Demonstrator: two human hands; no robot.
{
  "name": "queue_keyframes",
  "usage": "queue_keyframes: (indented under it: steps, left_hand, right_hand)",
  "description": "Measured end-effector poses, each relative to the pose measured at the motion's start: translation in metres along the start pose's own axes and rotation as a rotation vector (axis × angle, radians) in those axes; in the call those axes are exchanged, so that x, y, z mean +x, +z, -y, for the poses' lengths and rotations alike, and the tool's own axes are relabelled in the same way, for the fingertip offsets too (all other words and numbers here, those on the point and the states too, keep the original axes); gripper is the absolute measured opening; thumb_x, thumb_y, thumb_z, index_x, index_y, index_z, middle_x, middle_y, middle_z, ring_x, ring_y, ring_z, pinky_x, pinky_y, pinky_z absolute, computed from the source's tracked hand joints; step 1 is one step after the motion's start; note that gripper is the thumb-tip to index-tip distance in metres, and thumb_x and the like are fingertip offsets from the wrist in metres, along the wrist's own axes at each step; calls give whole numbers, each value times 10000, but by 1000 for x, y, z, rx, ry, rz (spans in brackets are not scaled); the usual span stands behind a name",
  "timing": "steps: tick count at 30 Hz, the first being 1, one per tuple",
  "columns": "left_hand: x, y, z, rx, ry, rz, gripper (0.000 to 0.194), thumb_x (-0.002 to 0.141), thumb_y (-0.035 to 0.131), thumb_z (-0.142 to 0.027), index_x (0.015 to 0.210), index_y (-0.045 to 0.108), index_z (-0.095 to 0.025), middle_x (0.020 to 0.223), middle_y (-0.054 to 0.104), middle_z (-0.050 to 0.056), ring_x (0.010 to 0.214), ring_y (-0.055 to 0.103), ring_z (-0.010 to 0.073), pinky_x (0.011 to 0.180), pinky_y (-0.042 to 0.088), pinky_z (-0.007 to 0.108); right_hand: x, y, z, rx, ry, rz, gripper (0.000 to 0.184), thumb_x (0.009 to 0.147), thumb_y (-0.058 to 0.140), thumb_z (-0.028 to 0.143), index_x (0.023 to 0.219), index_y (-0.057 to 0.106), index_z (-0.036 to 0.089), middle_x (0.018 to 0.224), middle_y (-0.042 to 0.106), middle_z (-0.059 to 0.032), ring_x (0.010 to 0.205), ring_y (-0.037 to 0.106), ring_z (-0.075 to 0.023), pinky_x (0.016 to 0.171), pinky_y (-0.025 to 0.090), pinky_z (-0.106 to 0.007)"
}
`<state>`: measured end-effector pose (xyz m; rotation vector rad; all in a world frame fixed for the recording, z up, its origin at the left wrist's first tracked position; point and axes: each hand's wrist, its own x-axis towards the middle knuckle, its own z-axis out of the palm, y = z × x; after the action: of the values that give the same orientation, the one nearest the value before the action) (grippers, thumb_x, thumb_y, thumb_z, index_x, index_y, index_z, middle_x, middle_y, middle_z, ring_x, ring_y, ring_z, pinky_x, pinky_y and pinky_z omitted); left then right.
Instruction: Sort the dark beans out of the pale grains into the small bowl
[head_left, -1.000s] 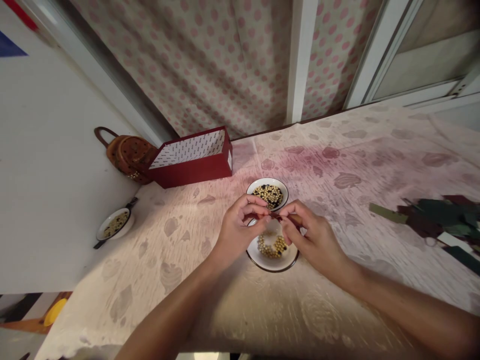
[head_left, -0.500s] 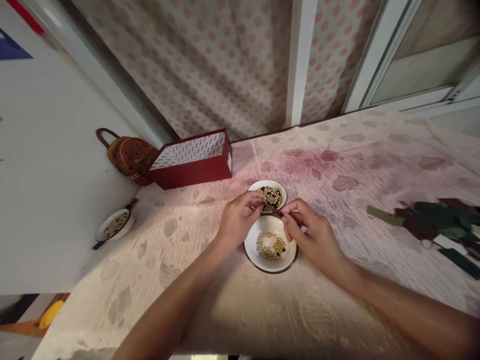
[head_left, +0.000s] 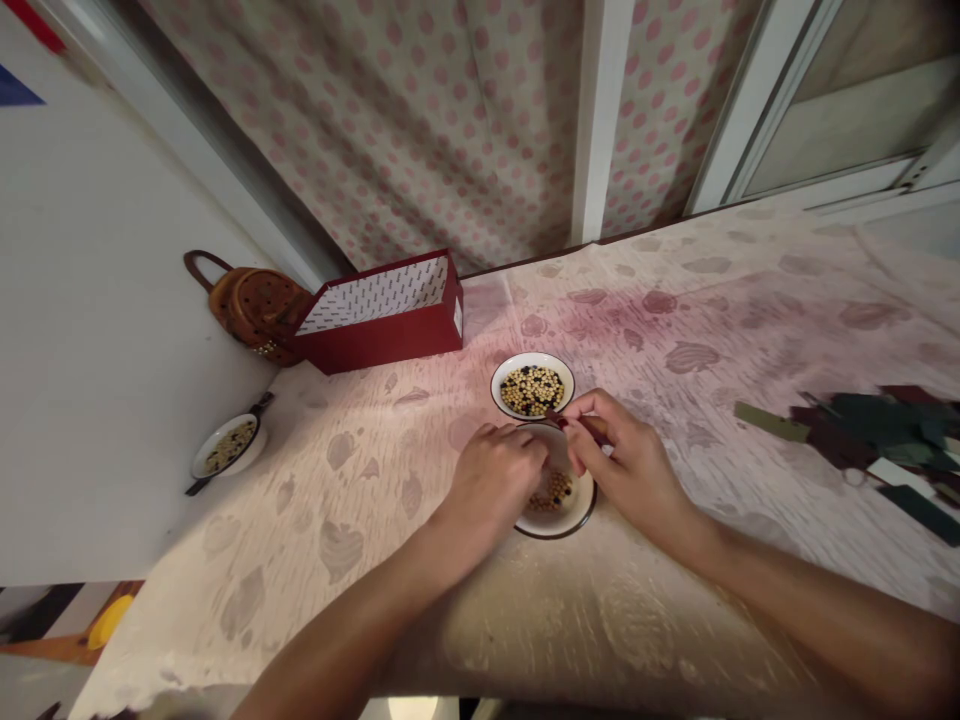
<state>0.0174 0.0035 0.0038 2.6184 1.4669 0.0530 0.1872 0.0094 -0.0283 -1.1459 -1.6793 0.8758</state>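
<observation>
Two small white bowls sit mid-table. The far bowl (head_left: 532, 385) holds several yellow and black beads. The near bowl (head_left: 559, 500) holds yellow beads with a few dark ones. My left hand (head_left: 491, 485) reaches down into the near bowl's left side, fingers curled together over the beads; what they hold is hidden. My right hand (head_left: 622, 460) hovers at the near bowl's right rim, pinching a thin dark red stick or thread (head_left: 566, 420) between thumb and forefinger.
A red open box (head_left: 382, 315) and a brown perforated basket (head_left: 251, 305) stand at the back left. A third bowl of beads (head_left: 225, 447) sits on the white surface at left. Dark green and maroon paper pieces (head_left: 877, 430) lie at right. The patterned tablecloth (head_left: 712, 330) covers the table.
My left hand dropped from the far bowl's edge down into the near bowl. My right hand stayed nearly still, keeping its pinch.
</observation>
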Motion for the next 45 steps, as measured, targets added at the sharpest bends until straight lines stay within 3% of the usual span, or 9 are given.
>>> queue_keyframes:
  steps: [6,21,24,28,32,45]
  left_hand:
    - [2,-2,-1,32,6,58,144,937,584,-122,955,727,-124,1030,761,96,960,709,279,857,526,414]
    - [0,8,4,-97,42,-78,65,847,640,-132,843,705,-139,908,755,74,854,698,256,820,506,403]
    - [-1,7,5,-285,12,-170,55,794,653,-105,779,677,-152,809,731,39,767,673,212,761,505,354]
    - [-3,5,7,-802,-58,-325,94,787,647,-95,819,674,-180,805,712,-6,748,651,135,736,514,263]
    - [-1,6,12,-1163,-159,-376,68,786,684,-161,852,670,-168,836,709,21,771,658,130,729,535,252]
    - [0,4,12,-1235,-154,-417,127,808,703,-207,852,588,-173,800,637,1,751,615,110,696,508,229]
  right_hand:
    - [0,0,0,1,2,4,47,978,487,270,945,497,237,553,535,84,514,536,-122,575,409,-264]
    - [-1,1,-2,3,-15,5,50,982,489,272,954,502,234,560,534,81,515,541,-122,572,424,-259]
    - [-2,0,1,13,-2,5,59,978,496,272,934,502,234,556,534,81,502,526,-115,542,411,-245]
    - [-3,0,3,44,-3,12,69,974,498,274,918,502,233,569,542,72,500,519,-111,504,392,-229]
    - [-4,1,5,63,-27,34,65,978,493,256,918,499,232,575,535,67,506,512,-109,491,375,-224]
    - [-5,2,3,41,-50,67,70,984,487,247,915,494,236,589,530,66,519,512,-109,516,385,-230]
